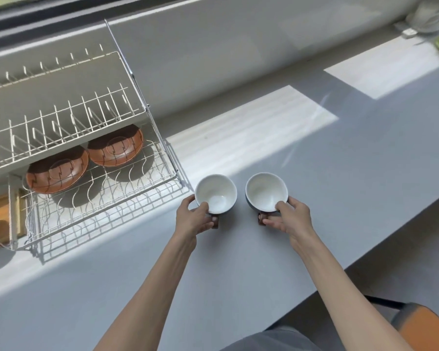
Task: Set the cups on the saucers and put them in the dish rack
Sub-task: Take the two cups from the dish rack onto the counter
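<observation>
The top shelf of the dish rack [61, 117] hides the back of both saucers [57, 169] (the rack's left end is cut off).

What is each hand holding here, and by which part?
The left hand holds the left cup and the right hand the right cup, each at its near rim and handle.

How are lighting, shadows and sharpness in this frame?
Head view: hard sunlight throws bright patches on the counter and wire shadows under the dish rack; wide-angle bends the edges; top-right items are blurred; both cups stay sharp.
</observation>
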{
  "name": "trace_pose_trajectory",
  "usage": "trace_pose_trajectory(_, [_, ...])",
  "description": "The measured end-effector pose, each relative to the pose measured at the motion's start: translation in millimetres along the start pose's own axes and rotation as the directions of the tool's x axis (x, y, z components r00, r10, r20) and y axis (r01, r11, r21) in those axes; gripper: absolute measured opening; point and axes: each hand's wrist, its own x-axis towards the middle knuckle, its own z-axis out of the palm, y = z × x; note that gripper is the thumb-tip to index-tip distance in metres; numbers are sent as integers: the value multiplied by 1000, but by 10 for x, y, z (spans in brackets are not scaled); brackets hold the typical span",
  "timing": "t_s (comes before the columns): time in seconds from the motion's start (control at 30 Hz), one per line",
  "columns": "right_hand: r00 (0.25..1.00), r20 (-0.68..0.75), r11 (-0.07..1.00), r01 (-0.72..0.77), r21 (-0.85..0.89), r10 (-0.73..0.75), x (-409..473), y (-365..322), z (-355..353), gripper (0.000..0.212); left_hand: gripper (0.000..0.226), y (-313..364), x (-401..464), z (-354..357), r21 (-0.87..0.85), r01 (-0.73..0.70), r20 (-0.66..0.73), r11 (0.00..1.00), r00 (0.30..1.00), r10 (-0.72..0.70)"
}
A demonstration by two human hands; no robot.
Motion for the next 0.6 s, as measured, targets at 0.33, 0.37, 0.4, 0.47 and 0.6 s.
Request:
trace_pose_trajectory(0.33, [1000,-16,999,2,33,-1,37,64,-24,40,53,12,88,51,9,16,18,1000,1000,-16])
trace_pose_trajectory(0.37, [1000,-17,999,-1,39,2,37,72,-24,41,52,10,91,55,11,16,19,1000,1000,-17])
trace_pose_trajectory(0.4, [1000,-17,999,-4,45,4,38,79,-25,42,52,11,94,59,14,15,21,1000,1000,-15])
trace_pose_trajectory(0.47, [1000,-16,999,-8,51,9,38,93,-26,43,52,2,101,65,17,17,21,1000,1000,-17])
trace_pose_trajectory(0.6, [1000,-28,999,-10,45,11,42,111,-37,45,52,-32,113,71,18,26,23,999,999,-27])
